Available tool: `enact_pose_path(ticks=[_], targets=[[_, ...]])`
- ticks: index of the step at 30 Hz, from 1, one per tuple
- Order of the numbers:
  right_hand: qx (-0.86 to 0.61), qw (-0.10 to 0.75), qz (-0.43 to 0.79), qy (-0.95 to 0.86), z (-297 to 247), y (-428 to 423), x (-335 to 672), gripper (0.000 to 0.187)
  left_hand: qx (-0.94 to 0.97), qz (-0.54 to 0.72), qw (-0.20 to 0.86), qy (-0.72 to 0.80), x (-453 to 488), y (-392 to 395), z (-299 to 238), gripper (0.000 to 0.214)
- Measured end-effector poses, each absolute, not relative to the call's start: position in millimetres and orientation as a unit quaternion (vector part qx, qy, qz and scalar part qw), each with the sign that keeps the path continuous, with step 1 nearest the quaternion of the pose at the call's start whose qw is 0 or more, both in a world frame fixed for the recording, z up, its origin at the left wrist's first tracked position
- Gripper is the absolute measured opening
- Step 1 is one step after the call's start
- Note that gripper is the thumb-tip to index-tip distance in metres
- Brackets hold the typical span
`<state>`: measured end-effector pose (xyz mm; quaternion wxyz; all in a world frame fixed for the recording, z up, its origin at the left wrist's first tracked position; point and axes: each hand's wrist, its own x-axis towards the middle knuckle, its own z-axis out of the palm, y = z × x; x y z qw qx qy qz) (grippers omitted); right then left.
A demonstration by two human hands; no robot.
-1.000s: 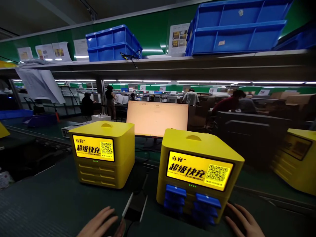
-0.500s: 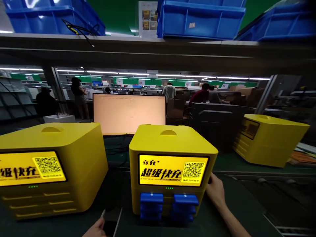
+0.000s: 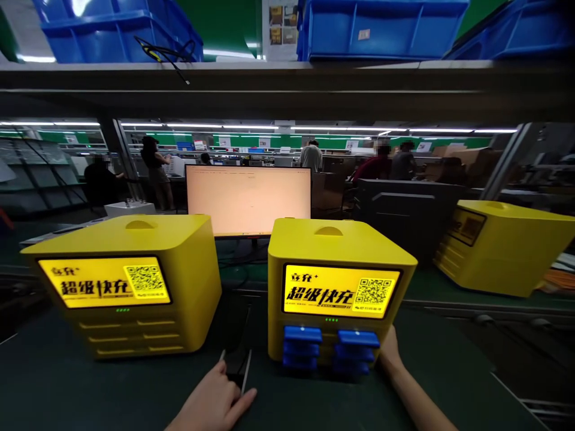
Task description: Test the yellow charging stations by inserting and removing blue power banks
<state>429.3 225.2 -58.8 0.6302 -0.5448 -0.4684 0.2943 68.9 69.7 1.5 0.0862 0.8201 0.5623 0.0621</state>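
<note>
Centrally, a yellow cabinet (image 3: pixel 341 244) with the right hand (image 3: pixel 390 352) at its side.
The cabinet stands upright on the dark green work surface (image 3: pixel 323 404), right of a second yellow cabinet (image 3: pixel 123 233) and before a lit monitor (image 3: pixel 249 200); blue modules (image 3: pixel 302 347) protrude from its lower front. The right hand's fingers are hidden by the side wall, so its grip cannot be told. The left hand (image 3: pixel 213 398), index finger extended, lies beside a dark slot (image 3: pixel 236 362); whether it pinches anything is unclear.
</note>
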Motion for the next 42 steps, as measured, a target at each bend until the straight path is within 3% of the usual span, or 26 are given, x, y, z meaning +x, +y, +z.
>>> enact_pose_path(ticks=[3,8,11,17,24,30,42], targets=[[-0.547,0.631,0.351,-0.423,-68,180,419,0.057,0.811,0.09,0.108,0.568,68,67,7,0.057],[-0.527,0.621,0.415,-0.405,-68,144,416,0.064,0.746,0.254,0.107,0.606,74,70,6,0.039],[-0.524,0.613,0.433,-0.402,-59,143,415,0.067,0.671,0.359,0.197,0.618,93,71,11,0.032],[-0.532,0.619,0.42,-0.396,-49,143,409,0.068,0.542,0.515,0.346,0.566,153,80,39,0.049],[-0.529,0.614,0.409,-0.419,-50,145,410,0.068,0.423,0.54,0.511,0.518,179,89,52,0.053],[-0.53,0.617,0.405,-0.416,-52,147,410,0.067,0.462,0.521,0.454,0.556,171,81,41,0.065],[-0.53,0.609,0.406,-0.428,-48,144,411,0.066,0.49,0.493,0.462,0.55,173,79,41,0.071]])
